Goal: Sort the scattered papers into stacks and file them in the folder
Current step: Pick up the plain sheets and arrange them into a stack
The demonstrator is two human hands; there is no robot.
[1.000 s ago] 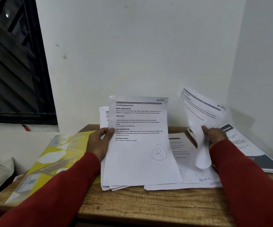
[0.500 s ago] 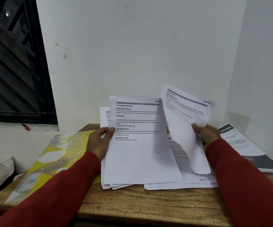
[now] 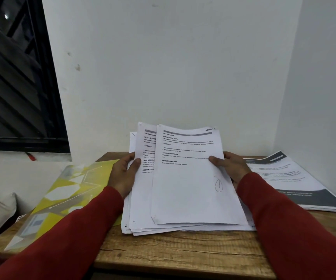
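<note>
Table (image 3: 179, 253) front edge bare, lower centre. Mid-frame both hands grip the paper stack (image 3: 185, 190): left hand (image 3: 122, 174) pinches its left edge, right hand (image 3: 230, 168) thumbs the top sheet. Best to square edges, tap flush. Yellow folder (image 3: 68, 195) lower left overhangs the table. Second stack (image 3: 296, 182) right, near the wall; little room behind

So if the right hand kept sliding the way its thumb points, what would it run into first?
Probably the left hand, which grips the paper stack's opposite edge; the right hand points leftward across the top sheet. Depth is uncertain.
</note>
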